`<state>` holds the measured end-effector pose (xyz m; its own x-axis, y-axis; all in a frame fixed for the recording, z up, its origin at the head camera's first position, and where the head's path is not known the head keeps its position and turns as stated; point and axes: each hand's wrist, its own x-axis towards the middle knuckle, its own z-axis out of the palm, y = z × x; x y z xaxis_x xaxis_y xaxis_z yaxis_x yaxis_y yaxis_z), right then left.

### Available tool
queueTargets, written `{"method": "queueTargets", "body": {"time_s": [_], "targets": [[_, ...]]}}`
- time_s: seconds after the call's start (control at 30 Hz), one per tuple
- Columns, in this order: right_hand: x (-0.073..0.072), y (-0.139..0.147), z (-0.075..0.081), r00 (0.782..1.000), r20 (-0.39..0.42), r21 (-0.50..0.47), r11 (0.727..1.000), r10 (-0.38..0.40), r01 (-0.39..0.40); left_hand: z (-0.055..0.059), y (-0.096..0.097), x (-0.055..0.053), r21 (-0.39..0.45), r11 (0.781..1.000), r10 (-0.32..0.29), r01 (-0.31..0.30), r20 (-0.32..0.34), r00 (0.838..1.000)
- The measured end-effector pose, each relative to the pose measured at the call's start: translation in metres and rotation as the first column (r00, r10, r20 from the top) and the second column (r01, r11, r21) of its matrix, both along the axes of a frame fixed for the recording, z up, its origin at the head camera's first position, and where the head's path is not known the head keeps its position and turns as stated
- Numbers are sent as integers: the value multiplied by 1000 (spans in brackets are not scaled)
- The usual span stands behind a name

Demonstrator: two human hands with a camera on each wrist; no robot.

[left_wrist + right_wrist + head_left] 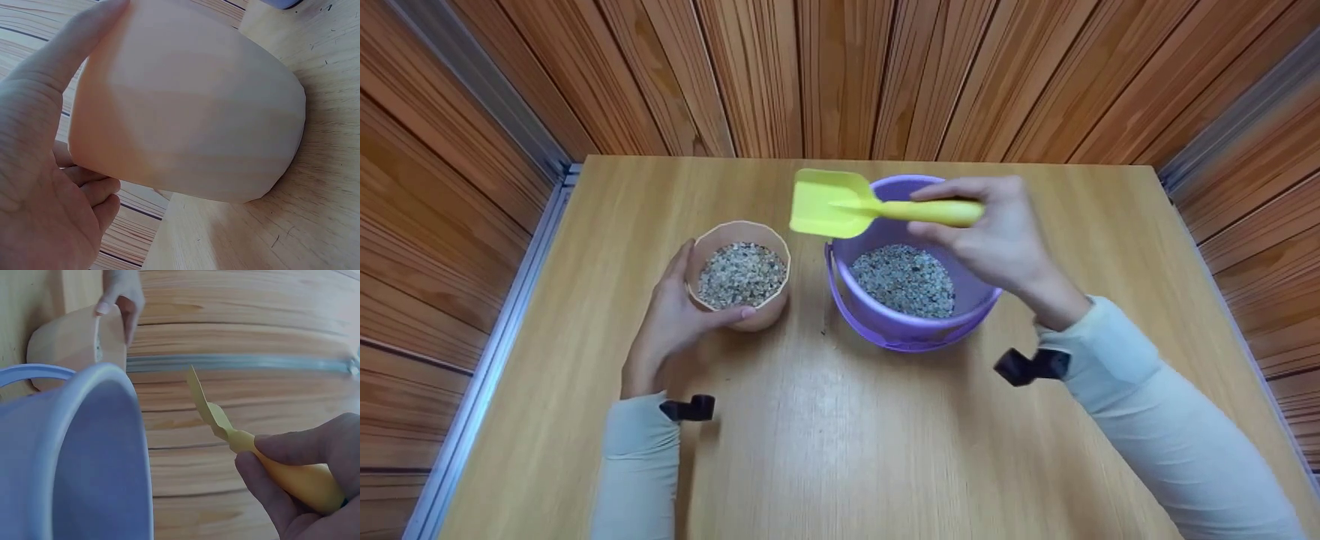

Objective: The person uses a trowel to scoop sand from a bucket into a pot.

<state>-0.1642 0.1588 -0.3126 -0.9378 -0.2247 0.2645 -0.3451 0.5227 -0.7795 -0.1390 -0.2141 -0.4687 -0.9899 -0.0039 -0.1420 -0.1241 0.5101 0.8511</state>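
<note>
In the head view a peach faceted pot (767,319) stands on the table, nearly full of small gravel (741,276). My left hand (671,319) grips it from the left, thumb along the near side at the rim and fingers round the far side. To its right is a purple bucket (919,330) with more gravel (904,281) in the bottom. Above the bucket my right hand (997,232) holds a yellow toy shovel (832,202) by its handle, between thumb and fingers. The shovel's blade points left and carries no gravel; the right wrist view shows it raised above the bucket's rim.
The wooden table (810,450) ends at a plank-patterned back wall (840,82), with similar walls left and right. The bucket's purple handle (847,319) hangs down on its near left side. A few dark specks (275,241) lie on the tabletop near the pot.
</note>
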Motion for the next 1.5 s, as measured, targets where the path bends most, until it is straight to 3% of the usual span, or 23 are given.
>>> {"method": "queueTargets", "body": {"time_s": [0.4, 0.63, 0.93, 1.27, 1.43, 1.5], "targets": [[16, 62, -14, 980, 146, -170, 972, -137, 162, 3, 0, 0, 16, 1000, 6, -6, 46, 999], [21, 88, -32, 970, 216, -393, 899, -112, 192, 3, 0, -1, 0, 1000, -2, 2, 11, 1000], [19, 101, -54, 948, 272, -185, 958, -163, 218, 1, -1, -2, 7, 1000, -5, 5, -6, 1000], [18, 102, -58, 940, 296, -108, 972, -169, 209, 2, -1, -2, -12, 1000, -24, 24, -40, 999], [18, 103, -57, 941, 301, -108, 975, -156, 196, 10, 2, -2, -58, 998, -35, 32, -62, 997], [18, 103, -57, 943, 297, -115, 974, -153, 194, 14, 5, -2, -71, 997, -43, 36, -101, 994]]}}
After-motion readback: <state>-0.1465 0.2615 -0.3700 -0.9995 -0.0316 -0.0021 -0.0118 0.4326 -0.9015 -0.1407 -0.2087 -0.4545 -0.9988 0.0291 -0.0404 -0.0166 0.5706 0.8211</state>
